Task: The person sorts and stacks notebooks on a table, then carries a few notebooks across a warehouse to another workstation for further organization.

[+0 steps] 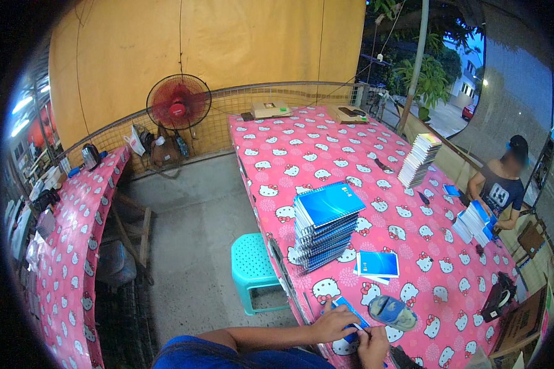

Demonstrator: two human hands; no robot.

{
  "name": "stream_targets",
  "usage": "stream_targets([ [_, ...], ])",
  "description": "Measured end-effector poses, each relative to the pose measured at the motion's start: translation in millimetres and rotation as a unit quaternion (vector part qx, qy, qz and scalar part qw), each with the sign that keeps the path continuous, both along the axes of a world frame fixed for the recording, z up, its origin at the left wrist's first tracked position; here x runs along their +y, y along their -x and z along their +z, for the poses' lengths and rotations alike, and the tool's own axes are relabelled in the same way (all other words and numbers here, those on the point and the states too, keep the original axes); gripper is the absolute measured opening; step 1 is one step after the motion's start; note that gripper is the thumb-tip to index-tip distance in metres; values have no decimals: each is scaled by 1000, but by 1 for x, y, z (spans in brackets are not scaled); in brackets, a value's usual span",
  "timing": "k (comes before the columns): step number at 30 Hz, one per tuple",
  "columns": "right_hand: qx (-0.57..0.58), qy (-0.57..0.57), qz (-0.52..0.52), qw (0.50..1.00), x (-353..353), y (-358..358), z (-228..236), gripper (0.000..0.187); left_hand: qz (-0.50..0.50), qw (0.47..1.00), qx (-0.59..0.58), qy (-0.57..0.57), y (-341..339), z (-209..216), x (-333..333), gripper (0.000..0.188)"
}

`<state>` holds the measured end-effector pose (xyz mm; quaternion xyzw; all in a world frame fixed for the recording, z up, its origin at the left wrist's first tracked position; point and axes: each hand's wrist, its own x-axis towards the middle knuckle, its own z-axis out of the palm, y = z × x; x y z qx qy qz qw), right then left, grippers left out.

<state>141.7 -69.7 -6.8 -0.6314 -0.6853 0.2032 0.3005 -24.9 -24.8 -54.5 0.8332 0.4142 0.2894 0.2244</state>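
At the near edge of the pink table, a small blue notebook (353, 307) lies partly under my hands. My left hand (333, 324) grips the notebook, fingers bent over its cover. Close by, at the notebook's near edge, my right hand (373, 348) is closed in a pinch; its fingers hide whatever is between them. A thin pale strip shows between the two hands, too small to name. Beyond them rests a loose blue-covered booklet (377, 264) on another sheet. Left of it rises a tall stack of blue spiral-bound notebooks (330, 206).
A blue-green worn pad-like object (393, 313) lies right of my hands. A teal stool (252, 261) stands against the table's left side. Farther right are a stack of pale booklets (420, 161) and a co-worker (501, 184) handling blue booklets. A red fan (178, 103) stands behind.
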Motion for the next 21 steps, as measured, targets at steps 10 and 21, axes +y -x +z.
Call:
stream_targets([
  [10, -118, -63, -40, 990, 52, -101, -52, 42, -20, 999, 11, -43, 4, 6, 0, 33],
  [21, 434, 63, 67, 896, 12, -64, -9, 37, -28, 999, -37, -29, 2, -1, 4, 32],
])
